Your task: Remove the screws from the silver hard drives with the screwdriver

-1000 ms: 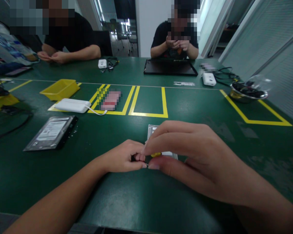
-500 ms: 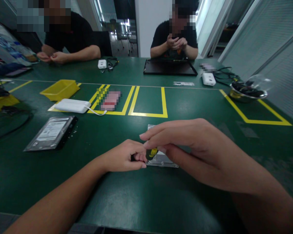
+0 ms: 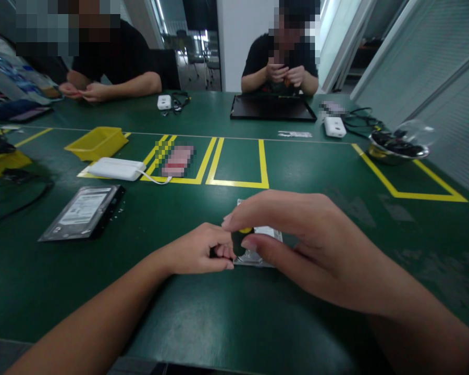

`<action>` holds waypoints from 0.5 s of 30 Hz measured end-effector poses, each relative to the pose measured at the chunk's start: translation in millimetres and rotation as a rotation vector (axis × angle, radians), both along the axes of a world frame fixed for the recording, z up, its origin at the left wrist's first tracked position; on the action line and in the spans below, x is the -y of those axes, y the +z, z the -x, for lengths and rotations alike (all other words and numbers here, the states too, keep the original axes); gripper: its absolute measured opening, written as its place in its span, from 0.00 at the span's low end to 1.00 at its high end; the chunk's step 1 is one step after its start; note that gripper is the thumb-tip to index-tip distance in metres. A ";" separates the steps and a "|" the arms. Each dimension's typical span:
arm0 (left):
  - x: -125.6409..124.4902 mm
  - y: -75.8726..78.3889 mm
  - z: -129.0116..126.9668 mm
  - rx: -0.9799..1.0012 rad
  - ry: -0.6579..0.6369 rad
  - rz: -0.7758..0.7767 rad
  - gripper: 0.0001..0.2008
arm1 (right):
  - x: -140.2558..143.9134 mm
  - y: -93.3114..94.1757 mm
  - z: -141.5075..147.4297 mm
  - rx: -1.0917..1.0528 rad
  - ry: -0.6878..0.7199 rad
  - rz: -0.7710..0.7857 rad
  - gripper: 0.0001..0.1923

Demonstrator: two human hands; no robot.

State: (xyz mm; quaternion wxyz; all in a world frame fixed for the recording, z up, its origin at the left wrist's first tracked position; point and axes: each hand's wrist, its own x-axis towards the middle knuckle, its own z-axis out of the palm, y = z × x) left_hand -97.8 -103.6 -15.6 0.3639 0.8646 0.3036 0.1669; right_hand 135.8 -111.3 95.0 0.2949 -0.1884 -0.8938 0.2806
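A hard drive [image 3: 258, 257] lies on the green table in front of me, partly hidden under my hands. My left hand [image 3: 203, 250] grips its left edge, thumb toward me and fingers curled. Above the drive my right hand [image 3: 297, 234] holds a screwdriver [image 3: 239, 244] with a dark and yellow handle, pinched between thumb and fingers. The handle stands roughly upright over the drive's near left corner; the tip is hidden. A second hard drive [image 3: 80, 211] with a white label rests to the left, small bits beside it.
A white power bank [image 3: 117, 169] is cabled to a pink phone-like thing [image 3: 177, 160] near a yellow bin [image 3: 97, 144]. At right stands a metal bowl [image 3: 398, 148] with dark items. Two people sit opposite, one behind a black panel [image 3: 272, 107].
My right fingers have shifted around the screwdriver handle, which now shows more upright, with the thumb lower on it. My left hand and the drive stay in place.
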 end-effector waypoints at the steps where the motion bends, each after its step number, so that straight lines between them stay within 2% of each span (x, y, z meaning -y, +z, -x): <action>1: -0.2 1.1 -0.3 -0.007 -0.004 0.012 0.07 | -0.2 0.1 -0.2 0.011 0.007 -0.005 0.14; 6: -0.2 3.2 -0.5 -0.053 -0.007 0.053 0.09 | -1.5 1.7 -0.6 0.037 0.062 -0.003 0.16; 12: 0.5 3.8 -1.1 -0.022 0.002 0.047 0.07 | 0.0 3.0 -1.6 0.033 0.089 0.010 0.19; 15: 1.0 7.5 -2.8 0.027 0.025 0.020 0.09 | 1.4 3.9 -1.1 0.031 0.109 0.022 0.19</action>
